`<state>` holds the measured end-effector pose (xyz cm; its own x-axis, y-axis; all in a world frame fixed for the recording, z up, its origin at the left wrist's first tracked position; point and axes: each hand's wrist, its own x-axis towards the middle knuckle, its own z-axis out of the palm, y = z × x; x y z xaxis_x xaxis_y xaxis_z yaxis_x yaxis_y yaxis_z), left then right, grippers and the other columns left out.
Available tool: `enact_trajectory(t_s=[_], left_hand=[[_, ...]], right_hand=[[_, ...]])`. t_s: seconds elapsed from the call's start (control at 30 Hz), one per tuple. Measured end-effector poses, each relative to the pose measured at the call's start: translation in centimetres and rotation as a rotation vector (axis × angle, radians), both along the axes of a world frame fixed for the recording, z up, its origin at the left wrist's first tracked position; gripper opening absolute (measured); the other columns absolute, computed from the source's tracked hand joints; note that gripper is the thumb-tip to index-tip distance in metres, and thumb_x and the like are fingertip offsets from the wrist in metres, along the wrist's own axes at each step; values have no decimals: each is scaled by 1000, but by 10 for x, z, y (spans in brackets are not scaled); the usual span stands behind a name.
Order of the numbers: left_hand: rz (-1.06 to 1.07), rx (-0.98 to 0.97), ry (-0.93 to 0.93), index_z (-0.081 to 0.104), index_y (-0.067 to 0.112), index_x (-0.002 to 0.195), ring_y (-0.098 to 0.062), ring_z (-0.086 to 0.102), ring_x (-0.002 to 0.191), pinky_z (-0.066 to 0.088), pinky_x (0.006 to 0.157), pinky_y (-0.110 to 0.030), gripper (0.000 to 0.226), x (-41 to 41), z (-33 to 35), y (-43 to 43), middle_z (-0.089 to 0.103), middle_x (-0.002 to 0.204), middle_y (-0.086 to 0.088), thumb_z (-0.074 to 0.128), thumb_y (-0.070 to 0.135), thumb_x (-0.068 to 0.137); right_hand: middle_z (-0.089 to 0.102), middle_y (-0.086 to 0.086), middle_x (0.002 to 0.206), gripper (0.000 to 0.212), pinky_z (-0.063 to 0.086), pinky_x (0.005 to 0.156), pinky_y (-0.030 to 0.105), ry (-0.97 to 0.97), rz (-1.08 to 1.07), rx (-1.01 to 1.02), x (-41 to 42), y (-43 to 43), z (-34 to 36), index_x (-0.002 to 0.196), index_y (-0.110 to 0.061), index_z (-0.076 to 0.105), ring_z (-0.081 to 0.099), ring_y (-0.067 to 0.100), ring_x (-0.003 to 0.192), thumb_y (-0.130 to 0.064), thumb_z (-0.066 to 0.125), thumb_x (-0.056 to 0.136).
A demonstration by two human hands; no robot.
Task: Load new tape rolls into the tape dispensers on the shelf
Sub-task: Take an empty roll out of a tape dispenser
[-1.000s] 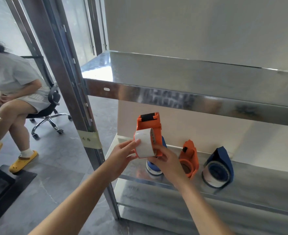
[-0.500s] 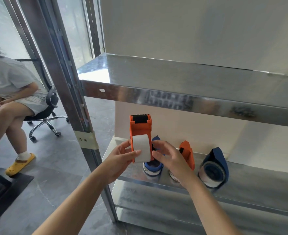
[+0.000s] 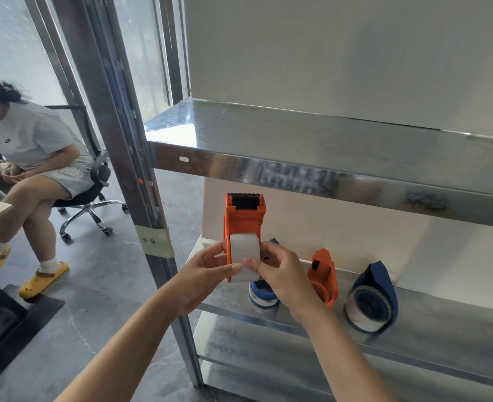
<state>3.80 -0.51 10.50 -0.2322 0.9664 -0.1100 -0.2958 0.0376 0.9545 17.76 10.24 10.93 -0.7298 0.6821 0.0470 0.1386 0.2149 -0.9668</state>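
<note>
At the left edge I see a seated person (image 3: 33, 146), partly cut off. Right of the post (image 3: 129, 169), at frame centre, my left hand (image 3: 201, 274) grips the left side of the raised dispenser (image 3: 243, 221), thumb on the white roll (image 3: 244, 253) seated in it. My right hand (image 3: 283, 280) pinches the roll's lower edge, with the thumbs nearly touching. I cannot tell whether the tape end is lifted. Behind my right hand a blue dispenser (image 3: 264, 294) on the shelf (image 3: 442, 329) is mostly hidden. Further right stand a second orange dispenser (image 3: 323, 280), its lower left hidden by my wrist, and a loaded blue one (image 3: 372, 300), slightly blurred.
</note>
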Motion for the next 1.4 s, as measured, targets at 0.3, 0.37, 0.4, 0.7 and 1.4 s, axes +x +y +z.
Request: enact_trajectory(t_s=[0.3,0.37,0.4,0.7,1.4], left_hand=[[18,26,-37,59,10,123,-27,65,105,53,83,-26,71,-9,4,-3,67,115,-19,88,26,60],[40,24,-34,56,6,125,-28,66,104,53,83,-26,81,-17,3,-4,67,115,-20,90,29,56],[43,17,-31,54,5,127,-29,65,105,53,83,-27,84,-20,3,-5,66,116,-20,91,30,55],[15,-35,-10,50,8,130,-30,64,110,54,85,-30,92,-29,5,-6,65,120,-16,91,34,52],[415,-116,-749,48,10,120,-32,59,102,60,72,-40,23,-28,-74,23,58,115,-22,38,10,99]], right_hand=[[74,2,84,7,58,82,38,-7,-91,-46,2,13,4,83,-17,69,69,23,86,-24,73,82],[75,2,81,3,59,75,33,23,-142,-92,17,26,7,81,-16,70,71,23,83,-18,73,82],[75,1,80,2,58,72,30,35,-164,-105,25,34,10,81,-17,71,71,22,82,-17,73,82],[76,10,91,6,54,89,51,108,-254,-166,57,55,17,89,-12,71,70,31,91,-15,70,84],[76,5,91,6,54,89,52,65,-255,-174,56,54,-1,90,-11,69,69,29,93,-15,67,86]])
